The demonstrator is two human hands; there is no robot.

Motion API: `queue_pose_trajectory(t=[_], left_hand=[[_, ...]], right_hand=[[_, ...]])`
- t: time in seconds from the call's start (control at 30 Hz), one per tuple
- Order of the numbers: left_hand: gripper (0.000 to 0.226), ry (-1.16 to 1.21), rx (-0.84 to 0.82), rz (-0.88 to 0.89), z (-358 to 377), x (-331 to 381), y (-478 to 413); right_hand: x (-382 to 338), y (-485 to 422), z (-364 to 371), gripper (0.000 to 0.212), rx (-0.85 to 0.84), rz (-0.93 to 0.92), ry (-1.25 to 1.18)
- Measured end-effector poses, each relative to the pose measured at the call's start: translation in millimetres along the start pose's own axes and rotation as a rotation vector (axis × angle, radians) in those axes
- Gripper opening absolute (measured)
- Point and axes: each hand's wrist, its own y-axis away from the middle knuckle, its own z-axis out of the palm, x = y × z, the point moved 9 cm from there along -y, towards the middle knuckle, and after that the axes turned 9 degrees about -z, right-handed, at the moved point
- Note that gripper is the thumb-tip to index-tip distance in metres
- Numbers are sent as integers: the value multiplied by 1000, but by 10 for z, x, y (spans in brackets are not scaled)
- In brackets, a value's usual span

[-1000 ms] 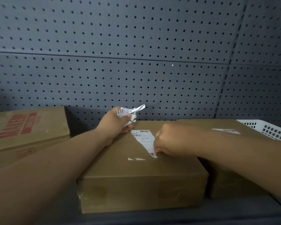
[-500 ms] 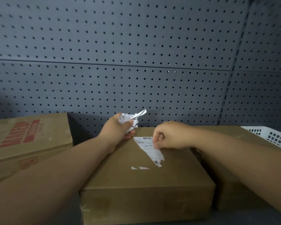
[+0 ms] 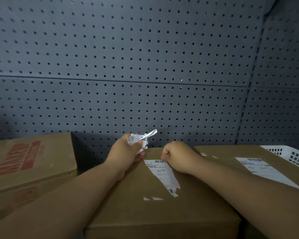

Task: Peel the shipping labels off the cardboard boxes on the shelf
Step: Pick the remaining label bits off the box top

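- At the far left we are seeing a red-printed box sitting apart from the others, with a dark gap opening between its right edge and the middle box.
- Our left hand is hovering over the far left corner of the middle box, fingers curling tight around crumpled label scraps that are sticking up toward the pegboard wall.
- The torn label is clinging to the top of the middle box, tapering to a ragged point toward us, with two small white remnants lying just left of that point.
- Our right hand is pinching the label's far right corner, knuckles bunching.
- The right box is butting against the middle one and carrying an intact label.
- A white basket is closing off the far right edge.
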Motion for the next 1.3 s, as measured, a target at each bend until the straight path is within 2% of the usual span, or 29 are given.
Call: queue_pose_trajectory(t=[0.13, 0.6, 0.77, 0.87, 0.93, 0.97, 1.13, 1.2, 1.3], left_hand=[[7, -17, 15, 3, -5, -5, -13], [8, -26, 46, 9, -31, 6, -8], [8, -27, 46, 8, -27, 15, -4], [8, -28, 52, 5, -34, 15, -18], [7, -23, 50, 1, -37, 11, -25], [7, -19, 48, -1, -38, 10, -27], [7, -18, 52, 0, -42, 16, -12], [7, -21, 52, 2, -43, 19, -7], [7, -9, 47, 3, -36, 18, 0]], right_hand=[[-21, 30, -10, 26, 41, -41, -4], [13, 74, -9, 27, 12, 1, -141], [41, 76, -3, 13, -34, 33, -270], [99, 59, 1, 18, -46, 61, -417], [129, 73, -7, 14, -12, 68, -513], [124, 88, -29, 11, 15, 44, -466], [-128, 143, -89, 21, 80, -180, 45], [-182, 151, -98, 31, 96, -198, 168], [-204, 97, -56, 40, 106, -179, 229]])
